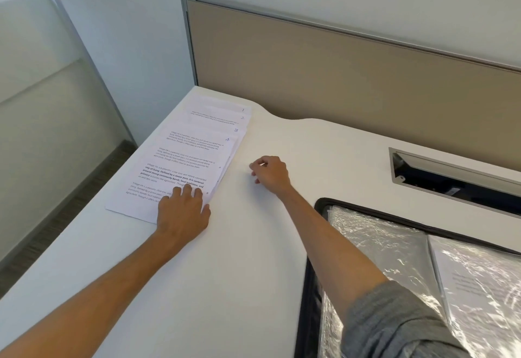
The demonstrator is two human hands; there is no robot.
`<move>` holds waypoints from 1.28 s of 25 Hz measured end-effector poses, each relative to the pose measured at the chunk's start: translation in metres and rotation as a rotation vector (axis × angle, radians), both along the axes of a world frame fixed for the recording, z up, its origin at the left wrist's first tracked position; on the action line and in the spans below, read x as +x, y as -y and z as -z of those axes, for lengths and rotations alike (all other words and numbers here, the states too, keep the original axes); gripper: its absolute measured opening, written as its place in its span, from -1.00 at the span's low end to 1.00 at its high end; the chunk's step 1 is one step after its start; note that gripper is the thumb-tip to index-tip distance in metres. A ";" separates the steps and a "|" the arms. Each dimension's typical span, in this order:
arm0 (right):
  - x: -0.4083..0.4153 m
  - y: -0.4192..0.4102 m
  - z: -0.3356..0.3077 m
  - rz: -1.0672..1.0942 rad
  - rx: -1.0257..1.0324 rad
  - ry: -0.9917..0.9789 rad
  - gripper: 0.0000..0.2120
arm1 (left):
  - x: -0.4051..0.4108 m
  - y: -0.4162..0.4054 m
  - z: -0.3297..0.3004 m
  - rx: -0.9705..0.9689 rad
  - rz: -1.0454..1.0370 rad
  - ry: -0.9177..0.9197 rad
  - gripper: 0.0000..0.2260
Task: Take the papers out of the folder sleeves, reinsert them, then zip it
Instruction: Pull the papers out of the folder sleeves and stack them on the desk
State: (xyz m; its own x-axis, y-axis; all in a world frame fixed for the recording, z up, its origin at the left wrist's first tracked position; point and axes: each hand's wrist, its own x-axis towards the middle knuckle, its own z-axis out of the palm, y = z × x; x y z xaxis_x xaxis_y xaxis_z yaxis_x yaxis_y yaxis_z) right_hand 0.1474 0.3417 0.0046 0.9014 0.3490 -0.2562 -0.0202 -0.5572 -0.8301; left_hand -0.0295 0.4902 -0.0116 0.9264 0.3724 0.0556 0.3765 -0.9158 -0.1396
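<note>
We see a white desk (pixel 253 259) filling most of the view. Along its edge from twelve to three o'clock stands a tan partition panel (pixel 338 75) in a grey metal frame. At three o'clock, a metal-rimmed cable slot (pixel 456 177) is sunk into the desktop.

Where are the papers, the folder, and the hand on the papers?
papers (pixel 180 160), head view, middle of the fanned stack.
folder (pixel 375 233), head view, shiny plastic sleeve.
left hand (pixel 183 211), head view, back of the hand.
</note>
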 end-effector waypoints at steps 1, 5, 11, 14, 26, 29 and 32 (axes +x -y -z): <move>0.000 0.012 -0.004 -0.004 -0.001 0.025 -0.86 | 0.000 0.000 -0.001 -0.007 -0.007 -0.006 -0.65; -0.012 0.067 -0.030 -0.029 0.032 0.119 -0.87 | -0.001 0.010 -0.011 -0.044 -0.027 -0.017 -0.61; -0.044 0.147 -0.055 0.017 0.074 0.207 -0.90 | -0.003 0.059 -0.036 -0.211 0.074 0.106 -0.58; -0.061 0.188 -0.048 0.046 0.075 0.199 -0.91 | -0.007 0.100 -0.041 -0.302 0.144 0.205 -0.63; -0.130 0.402 -0.017 0.215 -0.175 0.277 -0.73 | 0.007 0.306 -0.038 -0.510 0.497 0.204 -0.56; -0.153 0.464 -0.007 0.470 -0.467 0.317 -0.46 | 0.012 0.348 -0.031 -0.547 0.647 0.127 -0.46; -0.176 0.493 -0.006 0.621 -0.625 0.041 -0.05 | 0.014 0.384 -0.031 -0.598 0.642 0.103 -0.43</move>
